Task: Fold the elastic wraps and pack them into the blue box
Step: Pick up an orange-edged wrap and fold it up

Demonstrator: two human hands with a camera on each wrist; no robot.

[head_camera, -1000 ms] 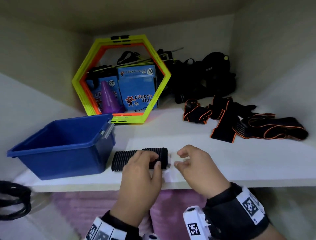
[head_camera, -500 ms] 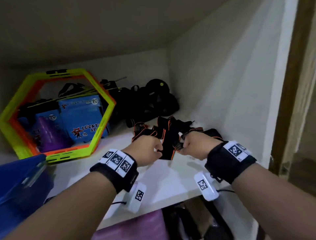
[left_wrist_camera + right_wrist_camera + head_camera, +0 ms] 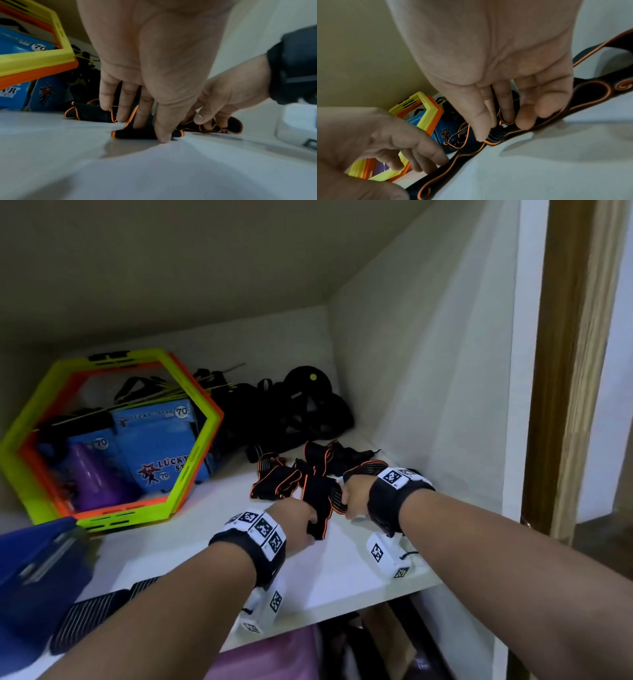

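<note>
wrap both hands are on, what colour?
Black wrap with orange edging, clearest in the right wrist view.

matt cloth wrap point(image 3: 317, 501), smooth glossy shelf point(image 3: 342, 573)

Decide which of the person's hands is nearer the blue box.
Left. The left hand holds the orange-trimmed wrap mid-shelf, on the side toward the blue box; the right hand grips the wrap farther right, by the side wall.

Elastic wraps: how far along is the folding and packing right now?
Done: one striped wrap lies folded on the shelf beside the blue box, not yet packed. In hand: the left hand and right hand both grip an orange-trimmed wrap. Left: folding it, the other orange-trimmed wraps behind, then packing. The box's inside is out of view.
</note>
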